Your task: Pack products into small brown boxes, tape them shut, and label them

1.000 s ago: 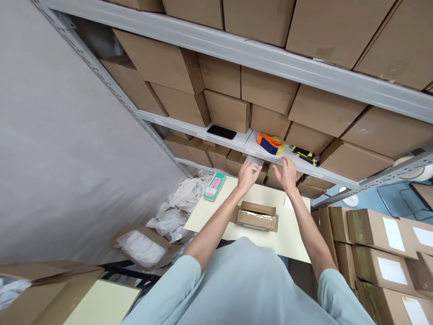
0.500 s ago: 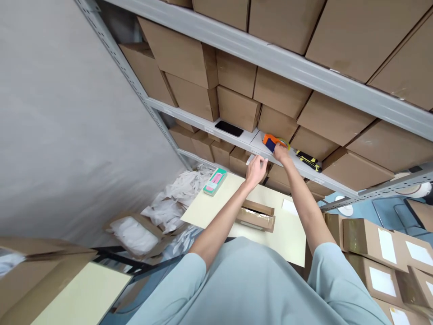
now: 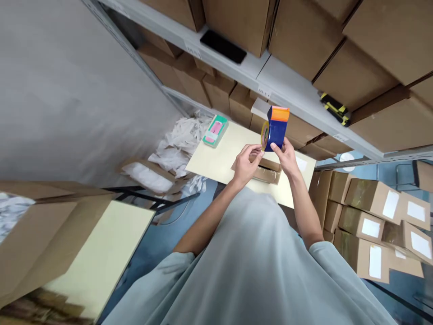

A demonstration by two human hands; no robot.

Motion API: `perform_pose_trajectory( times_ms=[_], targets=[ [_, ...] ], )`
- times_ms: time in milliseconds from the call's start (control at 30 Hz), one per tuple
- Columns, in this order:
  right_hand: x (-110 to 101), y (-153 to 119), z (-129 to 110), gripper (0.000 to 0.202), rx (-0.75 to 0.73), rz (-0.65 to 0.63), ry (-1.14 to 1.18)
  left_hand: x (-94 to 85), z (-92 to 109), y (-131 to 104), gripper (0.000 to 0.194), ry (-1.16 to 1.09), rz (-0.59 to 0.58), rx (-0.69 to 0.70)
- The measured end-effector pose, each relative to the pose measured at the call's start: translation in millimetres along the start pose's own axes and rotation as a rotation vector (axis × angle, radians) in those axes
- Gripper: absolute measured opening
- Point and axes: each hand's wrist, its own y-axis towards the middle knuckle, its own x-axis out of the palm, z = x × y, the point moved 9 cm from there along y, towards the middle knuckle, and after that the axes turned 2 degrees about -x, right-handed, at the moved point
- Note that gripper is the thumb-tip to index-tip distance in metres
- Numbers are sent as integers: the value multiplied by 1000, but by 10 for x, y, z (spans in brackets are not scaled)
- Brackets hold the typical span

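Observation:
My right hand [image 3: 286, 158] grips a blue and orange tape dispenser [image 3: 278, 128], holding it upright above the table. Its yellow-edged tape roll [image 3: 264, 134] faces my left hand [image 3: 246, 166]. The left fingers are curled, with thumb and fingertips close together at the roll's lower edge; whatever is between them is too small to make out. Below both hands lies an open, narrow cardboard box [image 3: 269, 173], partly covered by the left hand. A teal and pink box [image 3: 215, 131] rests at the table's far left corner.
The cream tabletop [image 3: 199, 158] stands against shelving packed with brown cartons [image 3: 368, 74]. On the shelf lie a black phone [image 3: 223, 46] and a black-yellow tool [image 3: 334, 108]. Labelled cartons [image 3: 370, 225] are stacked at right. Paper scraps [image 3: 179, 140] are heaped at left, by the wall.
My right hand has lifted the tape dispenser off the shelf and brought it down over the table, turned upright. My left hand has come to its roll. The view has tilted downward.

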Motion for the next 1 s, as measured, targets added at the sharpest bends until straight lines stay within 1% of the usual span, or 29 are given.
perform_pose_trajectory(
  times_ms=[67, 100, 200, 267, 400, 500, 600, 633, 700, 767, 800, 900, 1000],
  targets=[
    [248, -361, 71, 73, 85, -13, 133, -81, 68, -170, 27, 31, 13, 7],
    [343, -494, 86, 74, 115, -12, 169, -117, 106, -232, 27, 50, 14, 16],
    [492, -718, 63, 76, 143, 8, 194, -213, 216, -347, 26, 95, 1, 48],
    [535, -764, -8, 75, 126, 4, 169, -268, 275, -380, 25, 122, -10, 54],
    [669, -744, -176, 73, 118, -69, 180, -344, 347, -405, 26, 182, -49, 49],
    [774, -716, -201, 77, 176, -92, 259, -380, 342, -424, 26, 205, -107, 54],
    [817, -735, -179, 79, 202, -92, 266, -434, 328, -421, 25, 220, -164, 48],
    [814, -755, -178, 77, 195, -91, 249, -475, 344, -401, 26, 232, -161, 46],
    [788, -809, -194, 74, 166, -95, 203, -596, 422, -318, 33, 255, -111, 42],
    [751, -873, -224, 70, 136, -115, 148, -726, 547, -187, 44, 251, -52, 41],
    [730, -905, -236, 68, 126, -129, 117, -774, 615, -111, 48, 239, -42, 42],
    [647, -973, -274, 63, 91, -165, 11, -832, 783, 114, 50, 199, -88, 41],
    [569, -1004, -358, 57, -7, -204, -107, -833, 848, 273, 47, 165, -157, 22]
  ],
)
